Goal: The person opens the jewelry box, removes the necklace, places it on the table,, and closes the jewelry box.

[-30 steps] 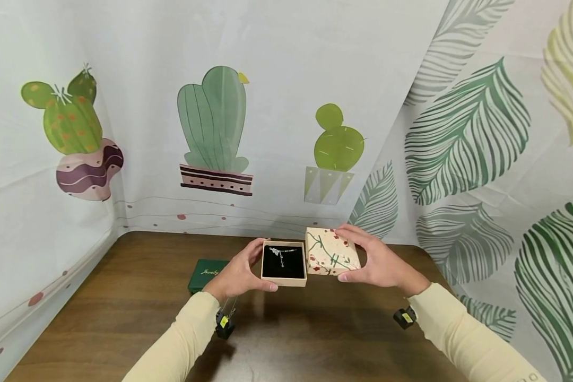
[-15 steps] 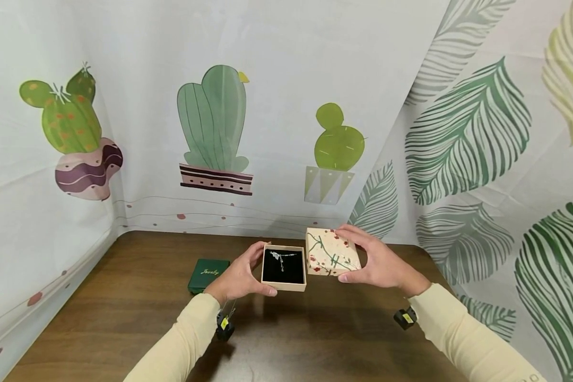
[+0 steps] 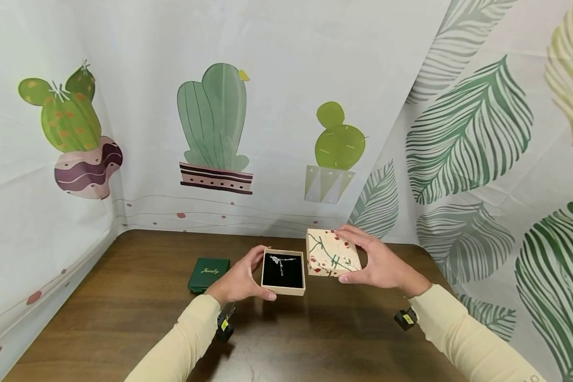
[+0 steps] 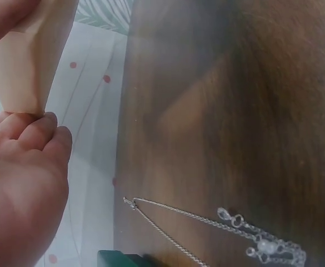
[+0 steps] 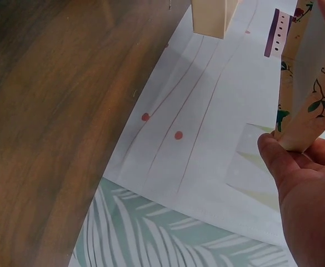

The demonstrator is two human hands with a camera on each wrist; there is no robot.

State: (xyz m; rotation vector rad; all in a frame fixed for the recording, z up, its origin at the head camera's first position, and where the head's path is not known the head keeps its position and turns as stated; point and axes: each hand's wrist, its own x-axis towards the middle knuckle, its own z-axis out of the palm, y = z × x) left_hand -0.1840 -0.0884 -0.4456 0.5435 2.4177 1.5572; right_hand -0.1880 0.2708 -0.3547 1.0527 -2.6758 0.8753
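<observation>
My left hand (image 3: 241, 278) grips the left side of a cream box base (image 3: 284, 291), tilted so that its black lining shows. On the lining lies a silver piece of jewelry (image 3: 281, 260) with a small hanging strand. To the right, my right hand (image 3: 379, 262) holds the box lid (image 3: 333, 252), cream with red flowers and green stems, thumb at the near edge and fingers at the far one. Base and lid are side by side with a slim gap. The left wrist view has the base's plain side (image 4: 34, 61) above my fingers.
A green jewelry box (image 3: 208, 274) with gold lettering sits on the brown wooden table (image 3: 148, 297), left of my left hand. A silver chain necklace (image 4: 268, 245) lies on the table near it. A cactus-print cloth (image 3: 277, 132) hangs behind the table.
The left hand has lowered the box base slightly toward me, and its near wall shows more. The right hand and lid have hardly moved.
</observation>
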